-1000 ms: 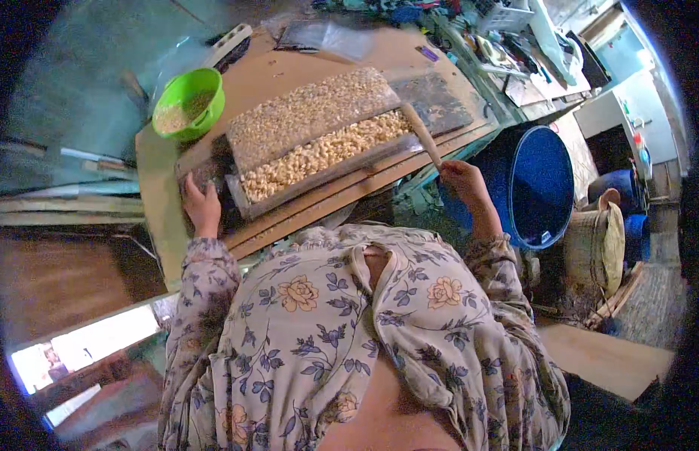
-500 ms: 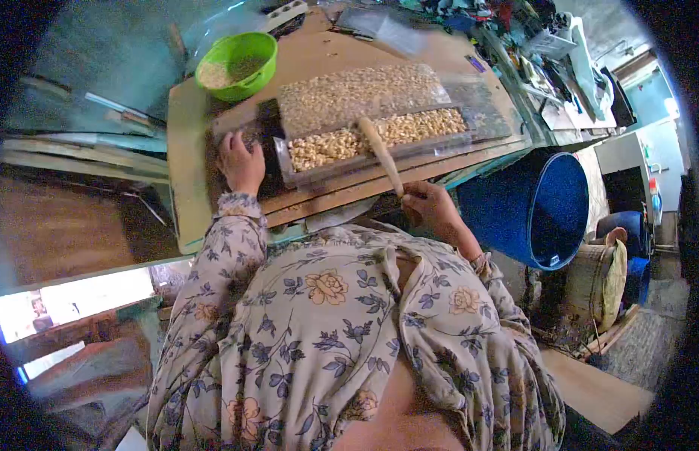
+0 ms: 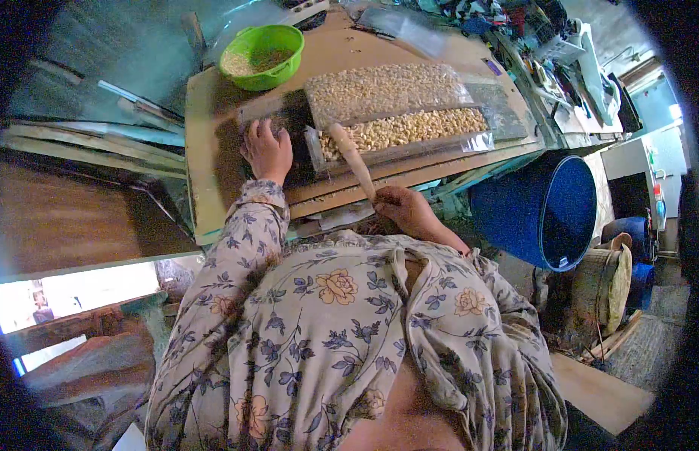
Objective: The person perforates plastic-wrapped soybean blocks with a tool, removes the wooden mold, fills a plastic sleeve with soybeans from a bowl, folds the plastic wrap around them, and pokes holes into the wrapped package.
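Note:
My right hand (image 3: 411,213) is closed around the near end of a pale wooden stick (image 3: 354,162). The stick's far end lies at the left part of a strip of loose, pale-golden pieces (image 3: 421,129), perhaps nuts or puffed grain, in a clear plastic-lined tray (image 3: 398,155). Behind the strip, a wide slab of similar pieces (image 3: 387,89) lies under clear plastic film. My left hand (image 3: 267,150) lies with its fingers apart on a dark flat surface (image 3: 295,124), left of the tray and apart from it.
On the table's (image 3: 214,161) back left stands a green bowl (image 3: 287,69) with pale grain inside. Tools and clutter (image 3: 545,75) fill the back right. A large blue barrel (image 3: 515,210) stands off the table's right front edge. Long boards (image 3: 86,143) lie to the left.
My right hand and the stick have moved left along the strip, toward the tray's left end. The whole view has shifted slightly. My left hand stays on the dark surface.

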Available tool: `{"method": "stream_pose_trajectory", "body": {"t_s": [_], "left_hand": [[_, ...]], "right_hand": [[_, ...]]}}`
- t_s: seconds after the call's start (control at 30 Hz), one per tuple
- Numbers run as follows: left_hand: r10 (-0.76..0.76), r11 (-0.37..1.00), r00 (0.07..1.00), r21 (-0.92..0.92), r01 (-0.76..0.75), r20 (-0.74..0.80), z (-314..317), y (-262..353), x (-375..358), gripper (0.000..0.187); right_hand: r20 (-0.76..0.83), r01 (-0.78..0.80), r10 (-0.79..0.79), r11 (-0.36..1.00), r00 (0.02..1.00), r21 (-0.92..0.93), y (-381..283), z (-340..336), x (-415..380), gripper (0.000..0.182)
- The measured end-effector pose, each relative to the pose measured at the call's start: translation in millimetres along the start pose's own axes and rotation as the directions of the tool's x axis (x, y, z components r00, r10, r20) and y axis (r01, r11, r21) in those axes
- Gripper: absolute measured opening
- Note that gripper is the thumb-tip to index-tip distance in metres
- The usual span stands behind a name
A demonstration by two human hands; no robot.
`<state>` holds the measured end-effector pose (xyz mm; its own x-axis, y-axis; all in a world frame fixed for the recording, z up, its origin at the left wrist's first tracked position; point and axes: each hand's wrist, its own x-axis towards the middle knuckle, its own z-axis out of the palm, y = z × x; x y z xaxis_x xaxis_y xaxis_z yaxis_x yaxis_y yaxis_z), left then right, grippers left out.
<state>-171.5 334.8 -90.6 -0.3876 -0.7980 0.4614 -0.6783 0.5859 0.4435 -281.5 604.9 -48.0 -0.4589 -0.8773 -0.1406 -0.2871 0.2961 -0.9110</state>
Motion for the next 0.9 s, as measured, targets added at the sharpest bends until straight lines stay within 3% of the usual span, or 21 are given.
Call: {"method": "stream_pose_trajectory", "body": {"t_s": [0.07,0.1,0.23,0.33,0.4,0.43,0.47,0.53,0.57,0.6,0.67,0.7,0.73,0.8,0.83,0.9], "left_hand": [[-0.049,0.997,0.999,0.063,0.047,0.018,-9.4,9.1,-0.8,0.038],[-0.045,0.997,0.999,0.062,0.044,0.019,-8.5,8.0,-0.5,0.038],[-0.017,0.999,1.000,0.047,0.017,0.002,-3.1,-0.2,-1.1,0.039],[-0.024,0.999,1.000,0.043,0.023,0.014,-7.8,1.6,-2.5,0.039],[-0.033,0.999,0.999,0.040,0.032,0.022,-6.6,1.3,-1.7,0.039],[-0.004,1.000,1.000,-0.006,0.004,0.005,-2.0,-2.2,-0.7,0.037],[0.023,0.998,1.000,-0.052,-0.024,-0.010,1.1,-5.2,-2.2,0.035],[0.057,0.996,0.998,-0.062,-0.058,-0.011,-0.4,-4.7,-5.8,0.034],[0.094,0.993,0.995,-0.071,-0.095,-0.017,-1.4,-2.7,-5.0,0.033],[0.103,0.992,0.995,-0.074,-0.104,-0.017,-5.2,1.2,-6.3,0.033],[0.317,0.946,0.948,0.054,-0.318,0.035,-14.9,12.2,-17.4,0.033],[0.337,0.941,0.937,-0.072,-0.331,0.095,-14.0,12.5,-21.8,0.039],[0.348,0.937,0.933,-0.075,-0.342,0.088,-12.4,14.8,-27.7,0.039],[0.258,0.944,0.951,-0.252,-0.211,0.172,-11.7,19.3,-40.7,0.046],[0.201,0.961,0.937,-0.244,-0.132,0.286,-21.0,28.8,-42.0,0.056],[0.185,0.968,0.942,-0.215,-0.126,0.279,-23.3,35.0,-49.8,0.060]], "right_hand": [[0.040,0.011,-0.016,0.990,0.999,0.138,-4.0,6.7,1.6,0.019],[0.064,0.005,-0.005,1.000,0.998,0.012,-8.2,7.0,2.5,0.021],[0.123,0.001,0.009,0.997,0.992,-0.082,-24.2,9.3,-2.4,0.022],[0.023,0.031,-0.027,0.979,0.999,-0.200,-14.2,5.0,-8.6,0.021],[-0.069,-0.087,0.101,0.979,0.993,0.183,-17.0,-4.1,-19.5,0.022],[-0.128,-0.055,0.045,0.996,0.991,-0.076,-13.9,-11.1,-19.3,0.023],[-0.128,-0.058,0.048,0.995,0.991,-0.078,-11.7,-12.5,-16.9,0.023],[-0.090,0.102,-0.112,0.989,0.990,-0.108,-12.0,-14.4,-11.2,0.025],[-0.055,0.131,-0.145,0.969,0.988,-0.210,-17.1,-13.2,-8.2,0.025],[-0.064,0.130,-0.146,0.969,0.987,-0.209,-21.2,-12.7,-2.3,0.025],[0.164,0.022,0.008,0.983,0.986,-0.180,-23.3,-20.3,5.7,0.025],[0.085,0.027,-0.016,0.991,0.996,-0.129,-13.4,-23.4,5.0,0.024],[0.072,0.032,-0.022,0.991,0.997,-0.129,-12.4,-34.0,2.4,0.024],[0.005,0.053,-0.053,0.988,0.999,-0.147,-8.5,-62.5,-5.1,0.024],[0.007,0.056,-0.056,0.988,0.998,-0.145,-7.6,-78.3,-9.3,0.024],[-0.121,-0.035,0.029,0.998,0.992,-0.050,-2.7,-112.9,-17.1,0.020]]}}
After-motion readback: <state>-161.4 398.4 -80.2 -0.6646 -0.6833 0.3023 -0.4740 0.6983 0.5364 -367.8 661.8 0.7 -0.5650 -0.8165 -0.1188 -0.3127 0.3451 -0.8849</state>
